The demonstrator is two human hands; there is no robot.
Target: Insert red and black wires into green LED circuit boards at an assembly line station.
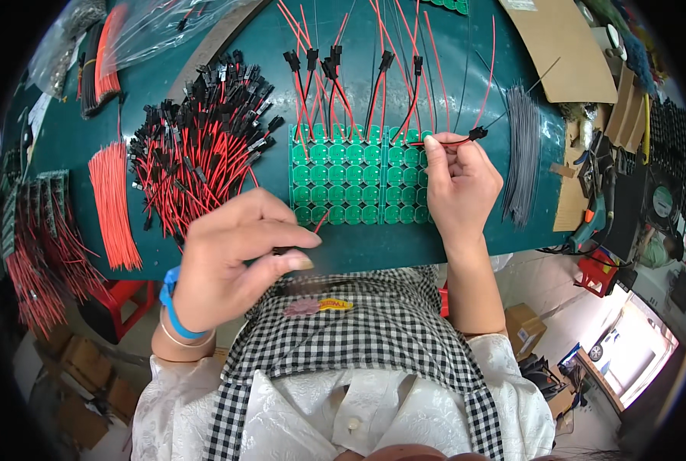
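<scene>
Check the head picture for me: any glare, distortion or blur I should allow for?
Head view: the green table has its near edge bowed by the fisheye, inside a black rim; head view: the bright opening at lower right is washed out, and the clear plastic bag catches glare; head view: the circuit boards and right hand look fairly sharp.

Bright, fairly even light fills the scene. The doorway (635,349) near four o'clock burns out to white; the plastic bag (158,34) between ten and eleven throws glare. Faint blur lies beneath the left hand (224,257), toward seven. Fisheye distortion bows the table (373,250), and black vignetting rings the view.
</scene>
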